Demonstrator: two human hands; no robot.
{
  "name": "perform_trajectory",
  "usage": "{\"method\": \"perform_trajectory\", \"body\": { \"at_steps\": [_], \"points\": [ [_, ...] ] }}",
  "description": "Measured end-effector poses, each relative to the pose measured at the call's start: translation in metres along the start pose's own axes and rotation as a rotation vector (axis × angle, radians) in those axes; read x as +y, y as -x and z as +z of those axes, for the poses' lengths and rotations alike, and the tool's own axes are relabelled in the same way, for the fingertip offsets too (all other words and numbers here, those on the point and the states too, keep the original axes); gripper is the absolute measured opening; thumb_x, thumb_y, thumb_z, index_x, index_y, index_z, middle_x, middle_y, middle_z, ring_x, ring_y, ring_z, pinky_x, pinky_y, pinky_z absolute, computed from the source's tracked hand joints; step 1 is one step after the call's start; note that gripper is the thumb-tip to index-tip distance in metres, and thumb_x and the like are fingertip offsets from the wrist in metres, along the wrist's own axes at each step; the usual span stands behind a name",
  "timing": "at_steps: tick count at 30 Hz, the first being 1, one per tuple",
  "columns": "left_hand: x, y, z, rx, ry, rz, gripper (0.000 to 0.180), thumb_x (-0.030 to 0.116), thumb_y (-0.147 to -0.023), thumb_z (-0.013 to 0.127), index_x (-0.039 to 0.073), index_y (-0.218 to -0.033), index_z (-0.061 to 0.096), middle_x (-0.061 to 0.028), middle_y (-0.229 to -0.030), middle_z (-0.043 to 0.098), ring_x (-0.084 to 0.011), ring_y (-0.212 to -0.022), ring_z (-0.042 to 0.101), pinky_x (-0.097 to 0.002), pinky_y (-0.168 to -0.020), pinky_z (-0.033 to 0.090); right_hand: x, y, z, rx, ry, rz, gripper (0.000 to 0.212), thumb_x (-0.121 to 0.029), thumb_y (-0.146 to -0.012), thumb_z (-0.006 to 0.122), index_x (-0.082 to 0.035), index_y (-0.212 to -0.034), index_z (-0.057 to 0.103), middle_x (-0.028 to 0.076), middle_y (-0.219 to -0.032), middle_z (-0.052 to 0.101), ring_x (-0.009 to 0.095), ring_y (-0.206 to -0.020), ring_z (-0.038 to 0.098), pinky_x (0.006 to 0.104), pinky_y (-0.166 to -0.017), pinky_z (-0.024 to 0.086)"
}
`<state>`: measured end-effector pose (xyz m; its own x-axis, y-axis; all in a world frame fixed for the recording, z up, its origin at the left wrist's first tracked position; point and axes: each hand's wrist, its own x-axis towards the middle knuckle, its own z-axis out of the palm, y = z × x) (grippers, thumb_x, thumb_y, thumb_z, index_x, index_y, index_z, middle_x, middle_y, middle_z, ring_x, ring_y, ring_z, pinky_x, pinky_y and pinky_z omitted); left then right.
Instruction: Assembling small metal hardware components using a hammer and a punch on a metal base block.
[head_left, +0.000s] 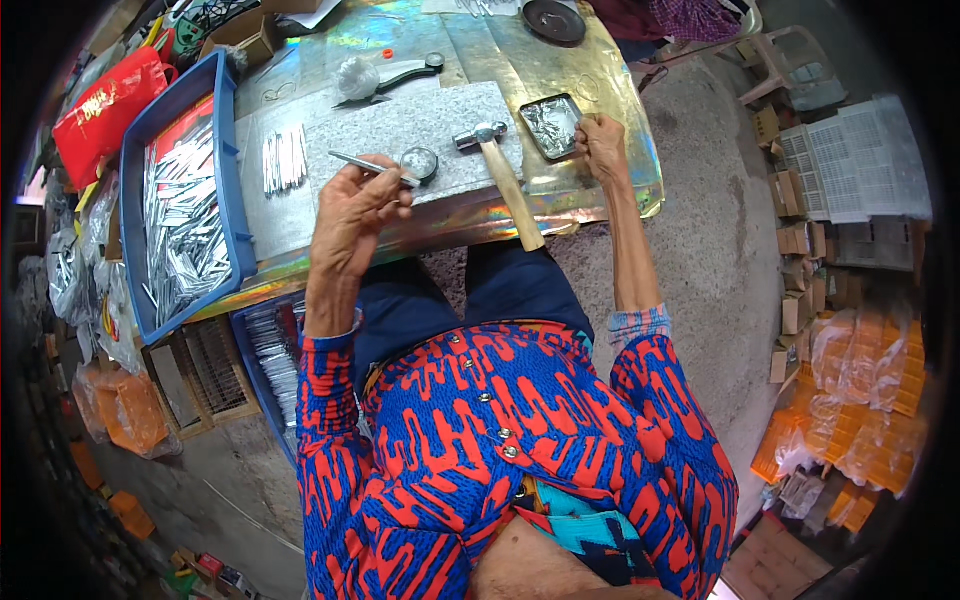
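Observation:
My left hand (362, 205) pinches a slim silver metal piece (350, 158) over the near edge of a speckled grey stone slab (380, 120). Just beyond those fingers sits a small round dark-rimmed container (420, 161). My right hand (603, 148) is closed at the right rim of a dark rectangular tray (527, 108) that holds small shiny metal parts; whatever is between its fingertips is too small to make out. Between my hands a ball-peen hammer (510, 190) lies on the slab, its wooden handle reaching past the table edge.
At left, a blue crate (240, 215) is filled with slim silver pieces. A row of similar pieces (285, 160) lies beside the slab. Farther back are a black-handled tool (408, 76), a crumpled plastic bag (357, 78) and a round dark dish (553, 22). Orange packages (860, 400) stand at right.

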<state>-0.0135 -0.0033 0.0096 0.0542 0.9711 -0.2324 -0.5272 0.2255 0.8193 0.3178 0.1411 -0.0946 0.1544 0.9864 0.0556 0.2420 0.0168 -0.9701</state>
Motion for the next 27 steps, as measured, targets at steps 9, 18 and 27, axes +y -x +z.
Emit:
{"method": "perform_trajectory", "body": {
  "at_steps": [9, 18, 27],
  "points": [
    [-0.019, -0.014, 0.022, -0.016, 0.222, -0.087, 0.017, 0.008, -0.083, 0.059, 0.0, -0.096, 0.051, -0.0092, -0.082, 0.058, -0.0158, -0.067, 0.059, -0.025, -0.057, 0.051, -0.111, 0.078, 0.03, -0.433, -0.822, 0.241, 0.011, -0.001, -0.082, 0.054, 0.004, -0.092, 0.052, 0.006, -0.076, 0.054, 0.006, -0.055, 0.044, 0.0183, -0.046, 0.036],
    [-0.023, -0.007, 0.028, -0.037, 0.505, -0.098, 0.015, 0.006, -0.082, 0.058, 0.0, -0.094, 0.052, -0.0087, -0.081, 0.059, -0.0176, -0.071, 0.061, -0.0245, -0.059, 0.054, -0.159, 0.139, 0.088, -0.486, -0.545, -0.013, 0.014, -0.011, -0.086, 0.055, 0.002, -0.089, 0.051, 0.003, -0.067, 0.055, 0.006, -0.054, 0.05, 0.0179, -0.045, 0.04],
    [-0.026, -0.003, 0.032, -0.085, 0.604, -0.097, 0.011, 0.005, -0.083, 0.057, 0.001, -0.093, 0.053, -0.0068, -0.081, 0.058, -0.0153, -0.071, 0.06, -0.024, -0.059, 0.053, -0.159, 0.153, 0.101, -0.311, -0.373, -0.157, 0.011, -0.01, -0.086, 0.056, -0.001, -0.086, 0.05, 0.0, -0.069, 0.053, 0.004, -0.054, 0.046, 0.0179, -0.045, 0.036]
  ]
}}
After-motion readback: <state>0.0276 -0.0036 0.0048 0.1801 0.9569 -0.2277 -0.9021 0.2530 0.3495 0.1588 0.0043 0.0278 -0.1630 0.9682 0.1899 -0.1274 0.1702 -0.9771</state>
